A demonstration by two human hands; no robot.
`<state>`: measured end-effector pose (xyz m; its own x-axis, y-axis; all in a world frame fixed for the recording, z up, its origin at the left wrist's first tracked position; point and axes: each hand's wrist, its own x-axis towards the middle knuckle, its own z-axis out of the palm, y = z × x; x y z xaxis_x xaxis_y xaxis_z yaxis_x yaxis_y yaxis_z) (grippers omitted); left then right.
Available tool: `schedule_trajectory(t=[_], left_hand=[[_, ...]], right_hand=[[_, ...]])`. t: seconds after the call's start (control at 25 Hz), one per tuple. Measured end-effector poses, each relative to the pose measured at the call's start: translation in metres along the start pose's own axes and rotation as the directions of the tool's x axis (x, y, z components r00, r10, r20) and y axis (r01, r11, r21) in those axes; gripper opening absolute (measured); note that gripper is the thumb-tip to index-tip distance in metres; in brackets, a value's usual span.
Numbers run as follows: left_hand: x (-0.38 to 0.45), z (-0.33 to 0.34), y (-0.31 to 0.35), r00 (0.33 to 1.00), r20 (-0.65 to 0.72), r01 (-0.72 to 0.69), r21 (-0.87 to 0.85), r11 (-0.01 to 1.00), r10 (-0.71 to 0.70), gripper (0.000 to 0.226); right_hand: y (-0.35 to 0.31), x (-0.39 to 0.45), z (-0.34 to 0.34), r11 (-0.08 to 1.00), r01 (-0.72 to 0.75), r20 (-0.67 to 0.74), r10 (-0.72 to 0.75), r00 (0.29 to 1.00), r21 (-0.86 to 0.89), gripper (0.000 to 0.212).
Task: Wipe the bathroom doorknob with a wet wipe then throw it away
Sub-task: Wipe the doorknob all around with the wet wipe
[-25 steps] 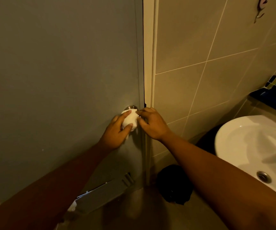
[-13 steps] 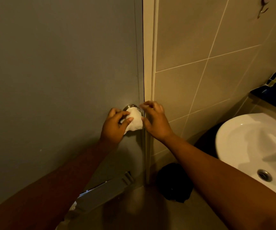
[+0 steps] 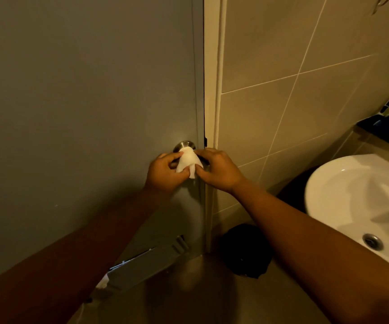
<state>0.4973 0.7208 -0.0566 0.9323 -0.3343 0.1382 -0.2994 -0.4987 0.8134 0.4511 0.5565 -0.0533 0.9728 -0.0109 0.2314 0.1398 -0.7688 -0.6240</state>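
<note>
The wet wipe [image 3: 188, 163] is bunched over the front of the doorknob [image 3: 184, 145], which sits near the latch edge of the grey door [image 3: 83, 101]; only the knob's metal base shows above the wipe. A second ago the wipe lay flatter on the knob under the left fingers; now it is drawn into a cone with its tail hanging below, which suggests the rubbing is well under way but the throwing away is still to come. The left hand [image 3: 165, 174] is curled shut, pinching the wipe's lower left; the right hand [image 3: 219, 170] is closed on its right side, thumb under it. Just right of the hands stands the door frame [image 3: 212, 90], then tiled wall [image 3: 305, 66]. The sink [image 3: 352, 195] crowds the right forearm; a dark bag-like thing [image 3: 244, 251] lies on the floor below.
</note>
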Motion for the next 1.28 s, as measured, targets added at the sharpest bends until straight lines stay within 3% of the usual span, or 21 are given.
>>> schedule_trajectory(t=[0.04, 0.08, 0.2, 0.32, 0.4, 0.48, 0.56, 0.64, 0.76, 0.84, 0.96, 1.12, 1.28], left_hand=[[-0.003, 0.004, 0.000, 0.998, -0.029, 0.058, -0.096, 0.994, -0.061, 0.056], [-0.004, 0.006, -0.001, 0.997, -0.054, 0.055, -0.087, 0.995, -0.060, 0.055], [0.001, 0.000, 0.003, 0.986, -0.019, -0.154, 0.244, 0.957, 0.164, 0.054], [0.001, -0.001, 0.011, 0.981, 0.014, -0.184, 0.372, 0.910, 0.193, 0.055], [-0.001, 0.004, 0.008, 0.988, -0.045, -0.125, 0.311, 0.942, 0.146, 0.055], [-0.007, 0.007, 0.002, 0.994, -0.091, -0.053, 0.145, 0.988, 0.066, 0.051], [-0.009, 0.008, -0.002, 0.989, -0.123, -0.069, 0.088, 0.994, 0.080, 0.047], [-0.011, 0.007, 0.003, 0.975, -0.129, -0.162, 0.150, 0.975, 0.182, 0.041], [-0.012, 0.006, 0.016, 0.959, -0.062, -0.257, 0.229, 0.939, 0.277, 0.034], [-0.013, 0.006, 0.019, 0.964, -0.050, -0.241, 0.240, 0.940, 0.260, 0.031], [-0.018, 0.009, 0.019, 0.972, -0.116, -0.175, 0.223, 0.959, 0.205, 0.023], [-0.034, 0.020, 0.003, 0.988, -0.103, -0.086, 0.242, 0.967, 0.114, 0.018], [-0.043, 0.042, 0.003, 0.992, -0.117, 0.048, 0.069, 0.996, -0.040, 0.019]], right_hand=[[0.000, 0.003, -0.005, 0.998, 0.014, 0.033, -0.012, 0.999, -0.055, 0.051], [0.000, 0.004, -0.008, 0.998, 0.013, 0.050, -0.009, 0.999, -0.069, 0.051], [0.001, -0.003, -0.001, 0.996, -0.058, 0.023, 0.057, 0.998, 0.062, 0.043], [-0.001, -0.010, 0.009, 0.969, -0.135, 0.008, 0.136, 0.991, 0.206, 0.038], [0.000, -0.004, 0.004, 0.978, -0.120, 0.004, 0.121, 0.993, 0.168, 0.041], [0.001, 0.003, -0.003, 0.999, -0.030, 0.013, 0.030, 0.999, 0.032, 0.045], [0.000, 0.005, -0.004, 0.997, 0.018, 0.016, -0.017, 1.000, -0.072, 0.046], [0.001, 0.000, 0.002, 1.000, -0.030, -0.012, 0.030, 0.999, -0.005, 0.042], [0.005, -0.011, 0.017, 0.942, -0.224, -0.029, 0.239, 0.971, 0.251, 0.024], [0.009, -0.014, 0.019, 0.895, -0.317, -0.015, 0.338, 0.941, 0.315, 0.018], [0.005, -0.018, 0.011, 0.871, -0.352, 0.023, 0.367, 0.930, 0.343, 0.014], [0.010, -0.029, -0.002, 0.900, -0.367, 0.129, 0.346, 0.929, 0.235, 0.012], [0.030, -0.045, -0.008, 0.888, -0.411, 0.164, 0.383, 0.909, 0.207, 0.012]])
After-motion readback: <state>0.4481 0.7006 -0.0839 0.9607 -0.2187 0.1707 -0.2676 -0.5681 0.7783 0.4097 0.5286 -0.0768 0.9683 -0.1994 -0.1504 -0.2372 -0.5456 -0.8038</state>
